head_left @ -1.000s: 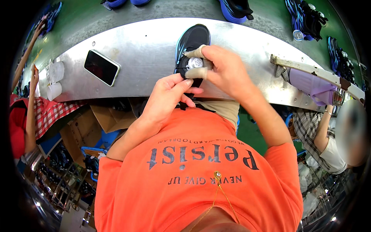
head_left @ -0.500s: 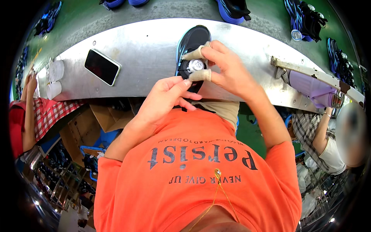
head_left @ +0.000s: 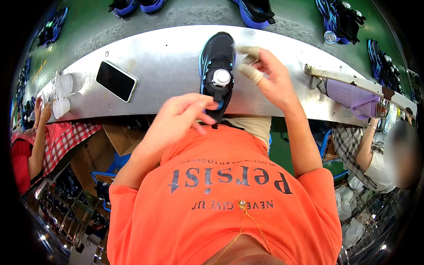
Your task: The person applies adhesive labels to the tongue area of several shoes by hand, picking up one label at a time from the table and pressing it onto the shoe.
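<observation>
A black sneaker [head_left: 219,48] with a blue edge lies on the metal table, toe pointing away from me. At its middle, around the laces, sits a round white cap-like piece [head_left: 221,77]. My left hand [head_left: 185,110] is beside the heel, fingers stretched and slightly apart; a fingertip overlaps the heel edge, and I cannot tell if it touches. My right hand [head_left: 269,75] hovers just right of the shoe with nothing in it. Pale fabric covers are on its thumb and a finger, which are spread apart and a little blurred.
A smartphone [head_left: 116,81] lies left on the metal table [head_left: 172,66], with white cups [head_left: 61,107] beyond it. On the right are a worn white bar [head_left: 353,80] and a purple container [head_left: 349,98]. More sneakers [head_left: 254,13] stand on the green surface ahead. Co-workers sit at both sides.
Both hands have come off the white piece and laces. My right hand moved right and opened; my left drew back left and nearer me. The whole shoe top now shows.
</observation>
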{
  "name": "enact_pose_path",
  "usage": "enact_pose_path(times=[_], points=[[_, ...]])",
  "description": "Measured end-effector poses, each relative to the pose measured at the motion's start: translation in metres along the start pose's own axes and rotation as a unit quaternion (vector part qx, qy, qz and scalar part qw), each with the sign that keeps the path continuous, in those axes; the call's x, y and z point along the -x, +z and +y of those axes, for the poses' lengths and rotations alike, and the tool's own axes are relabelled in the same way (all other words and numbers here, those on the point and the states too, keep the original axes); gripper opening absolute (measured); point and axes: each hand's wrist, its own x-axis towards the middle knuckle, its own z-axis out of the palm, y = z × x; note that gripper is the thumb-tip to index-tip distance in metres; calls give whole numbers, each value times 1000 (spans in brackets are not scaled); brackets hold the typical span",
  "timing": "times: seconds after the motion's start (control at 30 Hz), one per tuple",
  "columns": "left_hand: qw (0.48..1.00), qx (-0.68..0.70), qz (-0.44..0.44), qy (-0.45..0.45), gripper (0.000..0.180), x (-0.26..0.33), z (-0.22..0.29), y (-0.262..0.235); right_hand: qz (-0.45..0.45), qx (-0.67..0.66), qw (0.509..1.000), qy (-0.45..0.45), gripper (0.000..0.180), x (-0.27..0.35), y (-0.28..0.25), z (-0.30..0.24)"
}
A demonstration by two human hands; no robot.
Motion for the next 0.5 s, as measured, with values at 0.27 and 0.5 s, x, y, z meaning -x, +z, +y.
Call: enact_pose_path(times=[0.27, 0.5], points=[[786, -539, 94, 287, 41, -52, 33, 12, 55, 150, 974, -164, 60, -6, 52, 18], [764, -599, 3, 242, 32, -73, 50, 12, 46, 113, 983, -138, 56, -3, 53, 20]])
